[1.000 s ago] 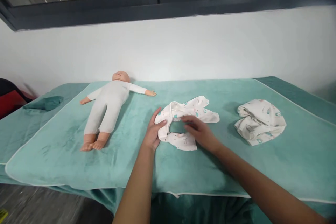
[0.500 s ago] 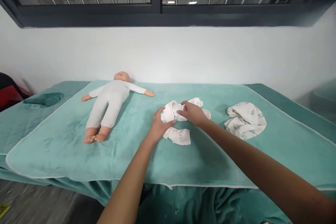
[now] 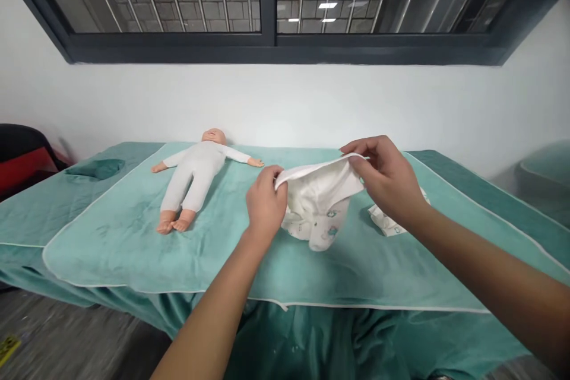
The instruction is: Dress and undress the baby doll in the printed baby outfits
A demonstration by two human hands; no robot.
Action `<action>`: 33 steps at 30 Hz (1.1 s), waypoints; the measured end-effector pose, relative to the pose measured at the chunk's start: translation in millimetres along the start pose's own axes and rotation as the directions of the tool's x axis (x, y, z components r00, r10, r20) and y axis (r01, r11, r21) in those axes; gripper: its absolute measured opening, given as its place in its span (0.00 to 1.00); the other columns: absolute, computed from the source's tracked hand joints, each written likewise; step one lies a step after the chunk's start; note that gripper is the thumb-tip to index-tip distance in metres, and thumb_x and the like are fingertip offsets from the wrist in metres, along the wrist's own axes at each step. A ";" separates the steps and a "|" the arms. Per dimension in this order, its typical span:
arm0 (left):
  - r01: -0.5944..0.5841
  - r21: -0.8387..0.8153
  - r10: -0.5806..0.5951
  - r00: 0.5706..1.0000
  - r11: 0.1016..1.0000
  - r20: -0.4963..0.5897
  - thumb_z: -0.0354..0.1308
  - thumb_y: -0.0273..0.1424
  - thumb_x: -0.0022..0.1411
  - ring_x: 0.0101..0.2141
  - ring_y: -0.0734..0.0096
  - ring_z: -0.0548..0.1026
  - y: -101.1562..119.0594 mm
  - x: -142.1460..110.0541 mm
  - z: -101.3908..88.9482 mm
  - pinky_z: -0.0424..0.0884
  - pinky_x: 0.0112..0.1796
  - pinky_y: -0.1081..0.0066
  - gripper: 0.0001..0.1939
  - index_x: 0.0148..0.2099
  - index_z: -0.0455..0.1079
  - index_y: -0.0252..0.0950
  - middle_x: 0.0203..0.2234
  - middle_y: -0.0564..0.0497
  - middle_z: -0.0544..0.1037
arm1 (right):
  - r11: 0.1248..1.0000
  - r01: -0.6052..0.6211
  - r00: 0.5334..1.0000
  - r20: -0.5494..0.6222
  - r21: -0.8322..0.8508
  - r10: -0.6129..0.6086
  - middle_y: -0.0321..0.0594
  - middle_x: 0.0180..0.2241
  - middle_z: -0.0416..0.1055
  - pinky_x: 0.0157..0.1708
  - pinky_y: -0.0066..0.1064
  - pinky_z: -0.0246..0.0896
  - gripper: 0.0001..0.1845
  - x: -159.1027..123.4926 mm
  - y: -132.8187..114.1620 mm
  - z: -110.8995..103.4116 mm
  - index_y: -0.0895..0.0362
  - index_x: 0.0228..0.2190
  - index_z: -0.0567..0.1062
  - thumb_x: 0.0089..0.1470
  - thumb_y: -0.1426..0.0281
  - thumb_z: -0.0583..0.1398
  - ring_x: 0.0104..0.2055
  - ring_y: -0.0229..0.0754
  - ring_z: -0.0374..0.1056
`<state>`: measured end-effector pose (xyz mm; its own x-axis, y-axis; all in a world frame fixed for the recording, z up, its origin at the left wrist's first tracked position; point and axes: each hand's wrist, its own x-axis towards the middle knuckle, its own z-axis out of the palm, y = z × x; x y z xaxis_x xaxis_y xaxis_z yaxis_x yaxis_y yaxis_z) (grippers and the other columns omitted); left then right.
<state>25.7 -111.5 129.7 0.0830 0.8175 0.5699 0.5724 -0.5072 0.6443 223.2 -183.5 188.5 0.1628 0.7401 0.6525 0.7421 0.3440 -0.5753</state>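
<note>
Between my hands a small white baby garment [image 3: 318, 199] with teal prints hangs above the bed, its top edge stretched into an opening with the plain inside showing. My left hand [image 3: 267, 199] pinches the left end of that edge. At the other end, the thumb and fingers of my right hand [image 3: 385, 175] grip the cloth. Whether it is a top or trousers I cannot tell. A second white printed cloth [image 3: 386, 222] lies crumpled at the right, partly hidden behind my right hand and forearm.
A baby doll [image 3: 200, 169] in a white suit lies on its back at the left, arms spread. Under everything is a teal plush cover [image 3: 133, 237] with pale piping. Behind rise a white wall [image 3: 312, 104] and a dark-framed window [image 3: 276, 54]. A black and red object [image 3: 29, 160] stands far left.
My hands have lifted the garment off the cover and spread its top edge apart. My right hand has moved right and up. The view has tilted upward slightly.
</note>
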 end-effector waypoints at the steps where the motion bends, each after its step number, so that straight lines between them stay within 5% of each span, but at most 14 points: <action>1: -0.029 -0.038 0.028 0.999 0.999 -0.036 0.51 0.26 0.62 0.39 0.65 0.76 13.8 3.6 -12.0 0.69 0.41 0.68 0.11 0.44 0.71 0.39 0.38 0.51 0.80 | 1.000 -0.008 1.000 -0.010 0.015 0.008 0.43 0.48 0.74 0.42 0.39 0.67 0.11 -5.4 -4.8 0.6 0.51 0.43 0.69 0.58 0.65 0.57 0.45 0.46 0.71; 4: -0.161 -0.048 0.158 0.985 0.986 -0.064 0.50 0.24 0.62 0.37 0.67 0.76 51.7 9.4 -42.5 0.69 0.40 0.69 0.12 0.44 0.72 0.39 0.37 0.53 0.80 | 0.999 -0.024 0.990 0.139 0.032 0.019 0.42 0.49 0.74 0.47 0.42 0.67 0.21 -16.6 -16.2 16.1 0.52 0.48 0.68 0.52 0.65 0.62 0.48 0.48 0.72; 6: -0.220 0.001 0.220 0.975 0.976 -0.019 0.49 0.24 0.62 0.38 0.67 0.76 65.7 9.0 -56.8 0.69 0.41 0.69 0.13 0.45 0.72 0.40 0.36 0.53 0.80 | 0.999 -0.038 0.957 0.290 0.030 0.027 0.39 0.44 0.77 0.43 0.39 0.67 0.17 -17.8 -19.1 28.5 0.51 0.46 0.70 0.53 0.67 0.60 0.44 0.46 0.73; 8: -0.249 0.087 0.247 0.969 0.965 0.032 0.50 0.24 0.62 0.38 0.66 0.76 67.6 6.7 -68.1 0.69 0.40 0.68 0.13 0.44 0.72 0.39 0.36 0.53 0.80 | 0.999 0.005 0.945 0.327 -0.038 0.008 0.37 0.40 0.77 0.40 0.36 0.66 0.12 -14.4 -16.9 33.9 0.51 0.42 0.73 0.55 0.70 0.56 0.41 0.45 0.73; 13: -0.260 0.251 0.259 0.965 0.932 0.037 0.51 0.25 0.62 0.39 0.63 0.76 50.3 2.1 -90.8 0.69 0.41 0.66 0.10 0.41 0.72 0.37 0.37 0.50 0.80 | 0.943 0.136 0.984 0.148 -0.305 -0.095 0.42 0.42 0.76 0.42 0.39 0.63 0.15 -1.3 -8.0 21.1 0.53 0.40 0.75 0.54 0.74 0.53 0.44 0.49 0.71; 18: -0.237 0.144 0.223 0.969 0.961 0.110 0.51 0.24 0.61 0.40 0.64 0.76 57.9 1.6 -93.4 0.70 0.42 0.66 0.11 0.41 0.73 0.39 0.37 0.52 0.80 | 0.977 0.206 0.919 0.353 -0.050 -0.175 0.42 0.52 0.73 0.49 0.40 0.63 0.23 -5.7 -33.2 30.6 0.53 0.52 0.71 0.54 0.68 0.58 0.52 0.51 0.69; 22: -0.232 0.179 0.194 0.959 0.956 0.208 0.51 0.25 0.62 0.37 0.65 0.77 64.7 -0.9 -92.2 0.69 0.39 0.67 0.10 0.42 0.72 0.40 0.35 0.53 0.80 | 0.986 0.161 0.875 0.469 -0.048 -0.120 0.38 0.40 0.78 0.36 0.33 0.61 0.13 -8.4 -44.2 45.0 0.52 0.44 0.74 0.59 0.65 0.55 0.39 0.45 0.71; 28: -0.328 0.648 0.104 0.927 0.687 0.360 0.50 0.24 0.61 0.34 0.61 0.77 45.6 -8.6 -100.7 0.58 0.25 0.67 0.11 0.42 0.70 0.39 0.41 0.50 0.78 | 0.944 0.078 0.927 0.373 -0.321 0.050 0.35 0.37 0.79 0.33 0.31 0.55 0.16 -4.9 -24.4 28.4 0.50 0.44 0.76 0.58 0.69 0.52 0.36 0.44 0.71; 33: -0.199 0.652 0.098 0.977 0.731 0.189 0.50 0.26 0.62 0.38 0.59 0.77 17.7 -7.6 -102.9 0.62 0.30 0.66 0.09 0.41 0.70 0.39 0.37 0.50 0.79 | 0.937 0.016 0.963 0.259 -0.349 0.080 0.36 0.35 0.79 0.32 0.31 0.56 0.15 -4.8 -2.9 5.3 0.50 0.38 0.78 0.57 0.66 0.52 0.35 0.44 0.71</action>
<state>-48.7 -154.8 189.2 0.2910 0.8008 0.5236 0.9343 -0.3557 0.0248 216.8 -185.0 184.4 0.0480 0.8894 0.4545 0.9247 0.1325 -0.3570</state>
